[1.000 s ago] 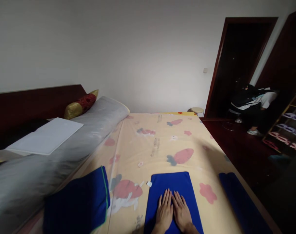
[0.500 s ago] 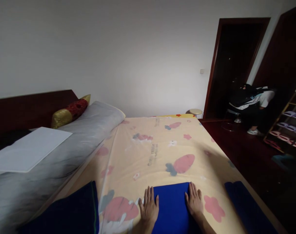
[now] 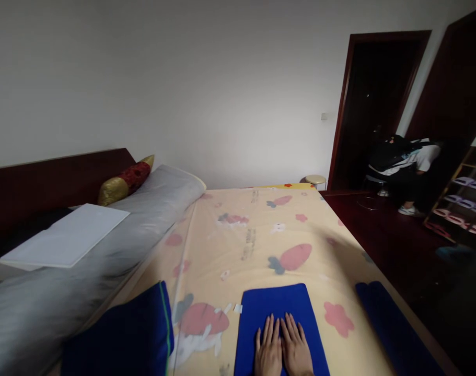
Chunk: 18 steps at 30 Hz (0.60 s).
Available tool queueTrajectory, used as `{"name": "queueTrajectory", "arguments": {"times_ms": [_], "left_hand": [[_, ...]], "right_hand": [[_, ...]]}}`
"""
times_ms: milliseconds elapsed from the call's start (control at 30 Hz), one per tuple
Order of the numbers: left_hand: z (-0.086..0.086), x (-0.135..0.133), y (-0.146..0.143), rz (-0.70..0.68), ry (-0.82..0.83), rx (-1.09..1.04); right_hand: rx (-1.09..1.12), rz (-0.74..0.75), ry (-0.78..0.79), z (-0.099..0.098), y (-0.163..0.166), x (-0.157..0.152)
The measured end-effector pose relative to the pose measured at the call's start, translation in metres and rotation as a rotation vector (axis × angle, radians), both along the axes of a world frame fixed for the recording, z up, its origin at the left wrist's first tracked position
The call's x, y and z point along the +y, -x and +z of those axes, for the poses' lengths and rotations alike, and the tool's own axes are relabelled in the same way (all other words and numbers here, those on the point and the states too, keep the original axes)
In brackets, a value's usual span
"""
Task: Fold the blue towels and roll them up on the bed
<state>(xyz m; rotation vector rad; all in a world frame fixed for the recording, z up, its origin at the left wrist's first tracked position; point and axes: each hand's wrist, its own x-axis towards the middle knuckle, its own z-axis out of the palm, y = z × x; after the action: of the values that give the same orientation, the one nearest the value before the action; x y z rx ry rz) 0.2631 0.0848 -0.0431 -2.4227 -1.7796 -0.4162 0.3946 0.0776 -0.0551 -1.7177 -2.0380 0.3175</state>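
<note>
A flat, folded blue cloth (image 3: 277, 297) lies on the bed (image 3: 238, 224), close in front of me. Both palms rest on it side by side near its middle. My left hand (image 3: 268, 347) is flat, its fingers stretched forward. Beside it, nearly touching at the index fingers, my right hand (image 3: 296, 344) lies flat too with fingers extended. A small white tag (image 3: 238, 308) sticks out from the cloth's left edge. To the left is another dark blue cloth (image 3: 124, 334) with a green-edged seam, and a long folded dark blue cloth (image 3: 394, 329) lies at the right edge.
A grey rolled quilt (image 3: 159, 209) runs along the bed's left, with a white board (image 3: 73, 235) on it and a red-gold pillow (image 3: 128, 180) behind. Toward the door are a stool (image 3: 315, 179), a seated person (image 3: 410, 162) bent over, and a shoe rack (image 3: 461, 203).
My hands have moved from the two side edges of the blue cloth inward to its middle, now next to each other. The view has shifted slightly.
</note>
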Motion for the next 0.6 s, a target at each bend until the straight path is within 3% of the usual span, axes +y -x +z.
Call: {"name": "queueTrajectory", "arguments": {"times_ms": [200, 333, 500, 600], "left_hand": [[0.022, -0.068, 0.029, 0.026, 0.101, -0.041], [0.028, -0.104, 0.059, 0.118, 0.166, -0.064], [0.024, -0.134, 0.094, 0.142, 0.1, -0.055], [0.013, -0.146, 0.099, 0.198, -0.005, -0.062]], "right_hand": [[-0.03, 0.01, -0.082, -0.009, -0.024, -0.081], [-0.069, 0.031, -0.065, -0.006, -0.06, -0.122], [-0.056, 0.008, -0.038, -0.002, -0.102, -0.158], [-0.057, -0.088, -0.074, -0.001, -0.103, -0.172]]}}
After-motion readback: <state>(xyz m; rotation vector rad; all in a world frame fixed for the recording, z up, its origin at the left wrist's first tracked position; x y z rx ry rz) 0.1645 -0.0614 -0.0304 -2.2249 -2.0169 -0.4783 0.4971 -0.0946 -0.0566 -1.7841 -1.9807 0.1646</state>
